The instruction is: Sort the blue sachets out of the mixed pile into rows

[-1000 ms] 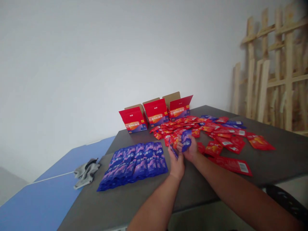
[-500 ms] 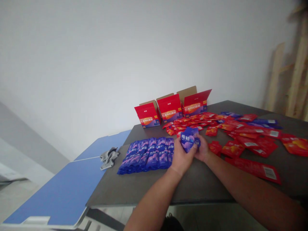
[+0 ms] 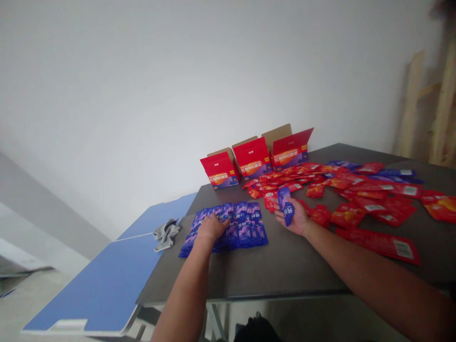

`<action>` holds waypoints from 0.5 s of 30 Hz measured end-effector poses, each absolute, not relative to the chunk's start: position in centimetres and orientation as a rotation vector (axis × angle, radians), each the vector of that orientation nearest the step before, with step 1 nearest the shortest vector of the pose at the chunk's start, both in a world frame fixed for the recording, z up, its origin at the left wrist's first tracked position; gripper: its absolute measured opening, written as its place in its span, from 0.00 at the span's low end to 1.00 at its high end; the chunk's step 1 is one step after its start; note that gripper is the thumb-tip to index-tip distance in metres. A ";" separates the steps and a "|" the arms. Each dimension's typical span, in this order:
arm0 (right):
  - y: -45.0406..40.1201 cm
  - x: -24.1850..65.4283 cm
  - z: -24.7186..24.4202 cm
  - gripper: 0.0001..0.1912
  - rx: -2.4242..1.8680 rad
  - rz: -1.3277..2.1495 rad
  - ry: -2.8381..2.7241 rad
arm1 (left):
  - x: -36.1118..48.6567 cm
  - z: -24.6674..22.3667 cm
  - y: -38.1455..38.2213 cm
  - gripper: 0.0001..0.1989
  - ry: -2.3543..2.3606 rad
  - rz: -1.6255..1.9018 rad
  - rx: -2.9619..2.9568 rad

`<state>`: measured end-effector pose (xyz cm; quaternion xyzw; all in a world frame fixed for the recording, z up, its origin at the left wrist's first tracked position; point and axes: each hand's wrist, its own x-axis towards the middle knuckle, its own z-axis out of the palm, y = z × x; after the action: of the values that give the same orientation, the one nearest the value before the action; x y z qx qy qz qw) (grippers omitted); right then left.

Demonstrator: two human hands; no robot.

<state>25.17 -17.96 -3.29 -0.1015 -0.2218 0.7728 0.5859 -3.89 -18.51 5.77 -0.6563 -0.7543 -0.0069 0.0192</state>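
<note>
My left hand rests on the rows of blue-purple pouches, thumb and fingers apart, palm down; its fingertips are partly hidden behind the hand. Over the table to the right, my right hand is closed around a blue-purple pouch, which stands up out of the fingers. Just behind this hand lie loose red pouches. The laid-out blue pouches overlap one another in a block on the dark table.
Three open red cartons stand by the wall, flaps up. Red pouches lie scattered on the right, with several blue ones behind. A grey cloth lies at the left, by a blue-topped table.
My left hand has left the right one and moved left onto the block of blue pouches. My right hand keeps a blue pouch in nearly the same place.
</note>
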 end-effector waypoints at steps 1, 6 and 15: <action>-18.0 25.2 -3.2 0.14 -0.239 1.801 -0.520 | -4.0 5.5 -18.3 0.42 -2.348 0.033 -2.025; -18.3 25.1 -2.9 0.14 -0.243 1.796 -0.532 | -4.3 4.5 -17.8 0.43 -2.364 0.167 -1.981; -18.4 24.9 -2.8 0.12 -0.261 1.802 -0.567 | -4.6 3.7 -17.5 0.47 -2.367 0.193 -1.980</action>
<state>24.90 -18.42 -2.75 -0.1116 -0.2426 0.7706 0.5787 -4.59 -17.49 3.66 -0.6401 -0.7654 0.0624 0.0249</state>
